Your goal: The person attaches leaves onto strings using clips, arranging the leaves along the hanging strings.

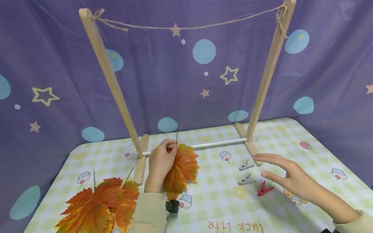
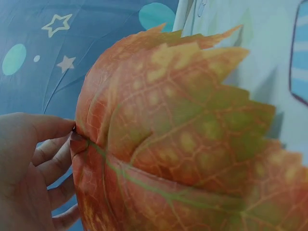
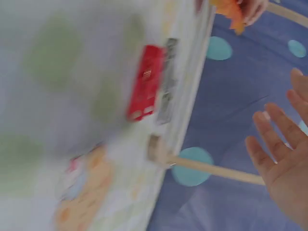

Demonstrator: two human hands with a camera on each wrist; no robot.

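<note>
Leaf [image 1: 184, 163], jagged, veined, between left fingers [image 2: 54, 128]

head: leaf pile [image 1: 90, 210] cut at bottom | right wrist: tablecloth [image 3: 33, 118] blurred

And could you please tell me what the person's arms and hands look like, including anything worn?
The left hand and right hand are bare, with no gloves or rings showing. The left sleeve and right sleeve are pale beige. A small black block shows at the left cuff, and a black piece at the right.
</note>
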